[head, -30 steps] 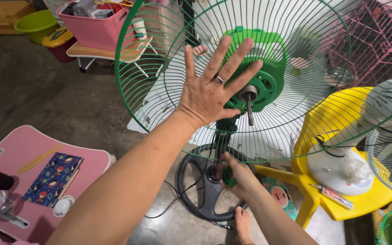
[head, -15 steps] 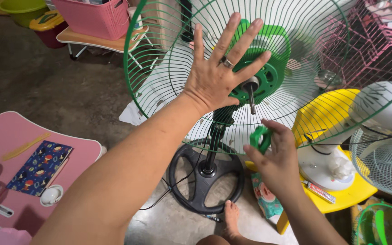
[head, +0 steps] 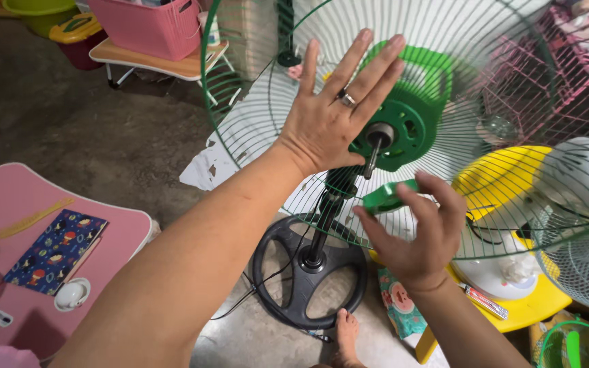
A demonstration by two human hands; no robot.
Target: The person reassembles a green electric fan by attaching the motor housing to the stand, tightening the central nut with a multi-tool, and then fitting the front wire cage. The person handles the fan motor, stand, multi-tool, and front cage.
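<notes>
Your hands at the green fan guard

Your left hand presses flat, grip spread; right hand pinches the green ring nut just below the motor shaft.

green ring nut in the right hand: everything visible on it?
The green ring nut looks like moulded plastic: a flat, round collar with an open centre, seen nearly edge-on. The right hand pinches it between thumb and fingers, which cover its right side. It sits just below the tip of the metal shaft, tilted and not threaded on. Whether it touches the green wire guard behind it cannot be told.
</notes>
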